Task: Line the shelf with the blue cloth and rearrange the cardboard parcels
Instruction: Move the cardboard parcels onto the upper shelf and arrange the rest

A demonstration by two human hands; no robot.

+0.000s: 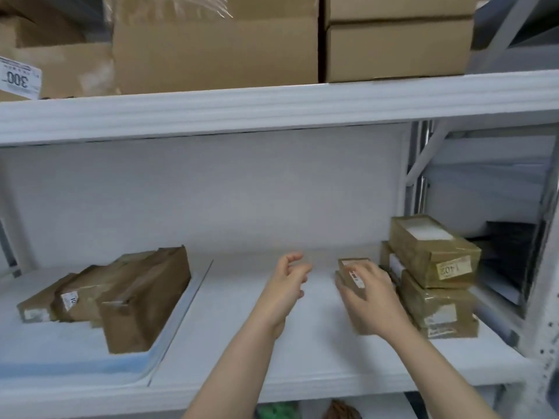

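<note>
**Head view (only view).**

Shelf [257, 343]: blue cloth [75, 361] covers the lower-left part only. Its edge runs on a slant toward frame centre; mid + right boards are bare white. Left parcels [127, 297], approx. three brown ones, sit on the cloth. Right stack [432, 285] sits at the right of the frame on bare board, i.e. unlined.

Hands:
- Right hand [373, 300] is on the small parcel [351, 269], just left of the right stack. Fingers are curled over its top, thumb at its left edge; we read this as a grip.
- Left hand [287, 285] hovers at frame centre, apart from the parcel. Fingers are loosely bent + slightly spread, holding nothing.

Step (our judgement): rearrange phase, lining approx. half done. We are taking the small parcel off the unlined side.

Next move prob. calls for:
- lifting it clear and carrying it left across the bare gap;
- setting it on the cloth beside the left parcels w/o rucking the edge, left hand free to support;
- clearing the right stack too before cloth can go under that side.

Writing:
- Yellowish label on the top box of the right stack reads "1402", inverted to us.
- White tag [19, 78], upper left of frame, reads "300", also inverted; small print above it is illegible.
- Label on the left parcels starts "10", rest cut off.
- Small parcel label is too blurred to read.
- Cartons [211, 49] on the upper level: no print seen.
</note>
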